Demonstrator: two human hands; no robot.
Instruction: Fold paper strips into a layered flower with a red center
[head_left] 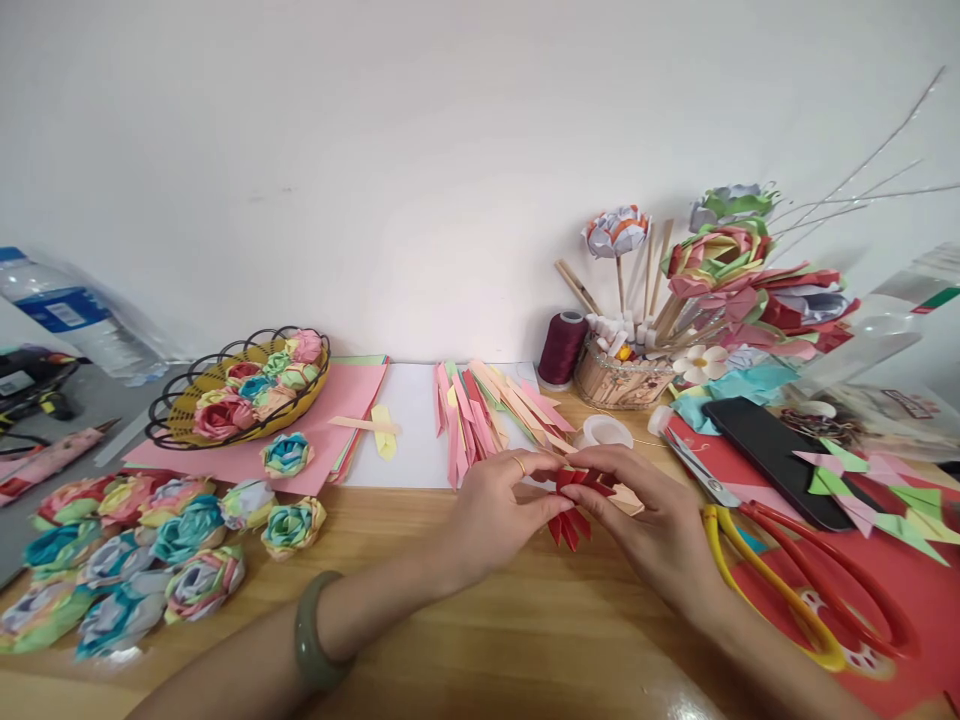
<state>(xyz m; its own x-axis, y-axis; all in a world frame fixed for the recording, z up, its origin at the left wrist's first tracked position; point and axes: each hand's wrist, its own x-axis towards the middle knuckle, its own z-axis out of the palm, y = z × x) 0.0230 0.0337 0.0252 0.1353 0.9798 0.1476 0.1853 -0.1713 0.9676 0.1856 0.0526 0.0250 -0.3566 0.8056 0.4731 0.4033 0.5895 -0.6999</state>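
Note:
Between my two hands is a bundle of folded red paper pieces (570, 527), its pointed ends fanning downward over the table. My left hand (506, 505) pinches it from the left, thumb and fingers closed on the paper. From the other side my right hand (645, 510) grips the same red piece, with its thumb on the front. Just behind my hands lies a pile of folded paper strips (472, 425) in pink, red, peach and green, on a white sheet (416, 400). A white roll of tape (606, 432) sits right behind my right hand.
Paper flowers (120, 560) cover the left of the table (420, 640); more fill a yellow basket (187, 410). Scissors (780, 570), a black phone (772, 460) and red paper (900, 600) lie right. Behind stand a maroon thread spool (562, 350) and a wooden holder (622, 380) with paper flowers.

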